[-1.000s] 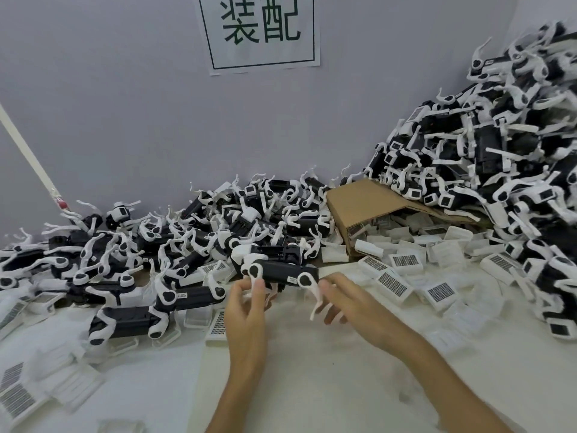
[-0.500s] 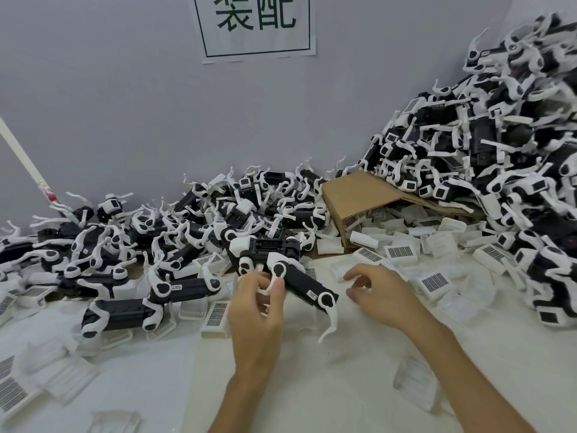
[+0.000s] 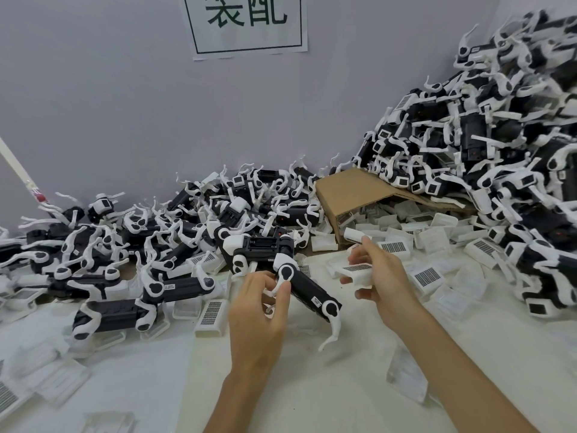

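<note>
White table (image 3: 281,385) against a grey wall (image 3: 125,104) with a sign (image 3: 246,23), two heaps (image 3: 156,232) of black-and-white parts piled along it, a box (image 3: 352,189) between them. Pinched between thumb and curled fingers of the left hand (image 3: 259,310): a white leg of one unit (image 3: 309,292), slanting low over mid-table. Gripped in the right hand (image 3: 381,282), fingers wrapped round it, just right of that: a small white cap (image 3: 356,270).

Bare to the frame's edge -- left hand (image 3: 259,307), right hand (image 3: 379,276) -- on slim forearms (image 3: 246,389).
</note>
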Demonstrator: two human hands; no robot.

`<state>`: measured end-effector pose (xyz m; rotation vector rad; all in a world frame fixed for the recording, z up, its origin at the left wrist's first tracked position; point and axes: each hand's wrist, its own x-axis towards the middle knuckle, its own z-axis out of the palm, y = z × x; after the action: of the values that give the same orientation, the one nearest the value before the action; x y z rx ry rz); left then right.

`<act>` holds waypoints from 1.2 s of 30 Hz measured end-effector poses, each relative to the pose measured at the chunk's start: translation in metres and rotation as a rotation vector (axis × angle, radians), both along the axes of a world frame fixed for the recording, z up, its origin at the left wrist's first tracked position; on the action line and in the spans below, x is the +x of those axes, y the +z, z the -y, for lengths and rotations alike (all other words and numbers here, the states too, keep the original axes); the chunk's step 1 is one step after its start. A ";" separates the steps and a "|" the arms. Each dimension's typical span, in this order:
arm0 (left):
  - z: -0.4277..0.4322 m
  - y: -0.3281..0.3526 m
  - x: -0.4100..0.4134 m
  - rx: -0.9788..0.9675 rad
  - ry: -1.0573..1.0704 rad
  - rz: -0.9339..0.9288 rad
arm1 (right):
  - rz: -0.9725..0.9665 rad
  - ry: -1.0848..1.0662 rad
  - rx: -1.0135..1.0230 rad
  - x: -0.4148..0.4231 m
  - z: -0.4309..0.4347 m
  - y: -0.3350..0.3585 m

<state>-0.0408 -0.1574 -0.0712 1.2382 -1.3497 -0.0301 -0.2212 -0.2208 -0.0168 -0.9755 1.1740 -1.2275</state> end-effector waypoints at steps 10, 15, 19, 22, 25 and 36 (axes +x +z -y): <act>-0.001 0.000 -0.001 -0.028 -0.024 0.044 | 0.190 0.180 -0.022 0.005 -0.003 -0.004; 0.000 0.000 0.000 -0.031 -0.020 0.048 | 0.022 0.269 -0.078 0.011 -0.003 -0.010; 0.001 -0.001 0.001 -0.019 -0.017 0.027 | -0.248 0.335 -0.263 0.015 -0.005 -0.017; 0.002 -0.002 0.003 -0.025 0.000 -0.008 | -0.365 0.416 -0.341 0.015 -0.007 -0.019; 0.002 -0.003 0.004 -0.031 -0.018 -0.035 | -0.396 0.489 -0.326 0.013 -0.007 -0.018; 0.002 0.002 0.008 0.113 -0.147 -0.340 | -0.258 0.533 -0.415 0.010 -0.007 -0.018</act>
<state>-0.0331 -0.1593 -0.0692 1.1640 -1.1491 -0.4079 -0.2111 -0.2140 -0.0343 -1.6734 0.7756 -0.9386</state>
